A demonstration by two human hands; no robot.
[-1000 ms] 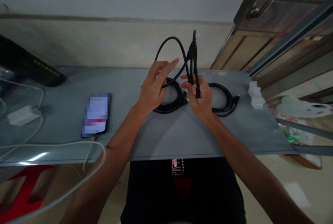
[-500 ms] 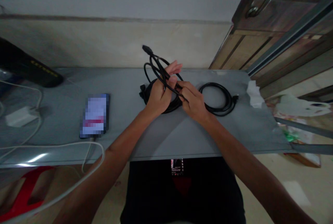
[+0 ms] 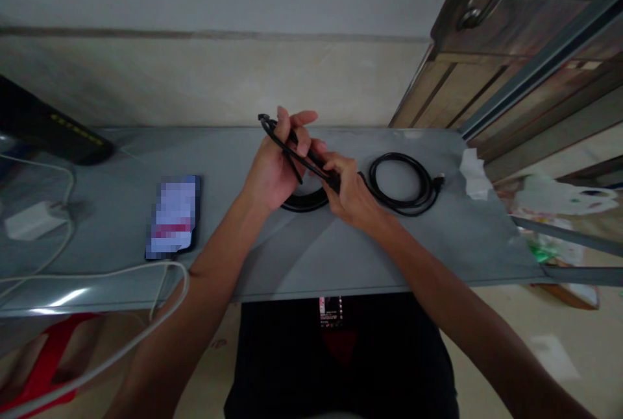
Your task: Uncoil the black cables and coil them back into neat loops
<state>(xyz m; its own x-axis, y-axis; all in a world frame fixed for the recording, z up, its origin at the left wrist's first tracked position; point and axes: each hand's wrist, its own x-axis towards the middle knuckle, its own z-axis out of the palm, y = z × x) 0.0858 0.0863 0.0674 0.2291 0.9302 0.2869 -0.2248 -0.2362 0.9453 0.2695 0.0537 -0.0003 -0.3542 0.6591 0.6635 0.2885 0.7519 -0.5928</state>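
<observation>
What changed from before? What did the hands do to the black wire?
The left hand and right hand pulled the black cable from big loops into a tight bunch, and its plug swung left. Both hands moved left and grip it. The coiled cable on the right and the phone stayed put.

On the table top [image 3: 341, 257], a phone [image 3: 172, 216] lies left of centre, with a charger block [image 3: 34, 221] further left and a router [image 3: 48, 127] behind it at the upper left. A cable coil [image 3: 399, 184] lies right of centre, a paper tissue [image 3: 474, 174] just beside it on the right.
</observation>
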